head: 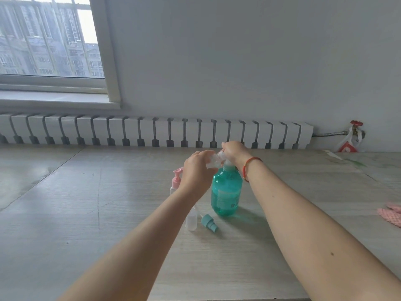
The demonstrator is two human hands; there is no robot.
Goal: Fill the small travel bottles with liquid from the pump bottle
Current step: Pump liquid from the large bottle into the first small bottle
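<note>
The left hand point(196, 170) grips a small clear plastic travel bottle point(211, 161), tilted with its mouth toward the spout of the teal pump bottle point(226, 190) standing on the surface point(86, 213); the right hand point(233, 152) curls over the pump head.

Hard to make out: the small clear bottle point(211, 160) held in the left hand point(196, 172), blurred and half covered by the fingers. Hidden under the right hand point(233, 152): the pump head of the teal pump bottle point(226, 190). Mostly concealed behind the left wrist: the pink-capped bottle point(176, 180). Cut off by the right edge: a pink cloth point(391, 213) on the bench point(86, 213). Unreadable at this size: the pump bottle's label.
</note>
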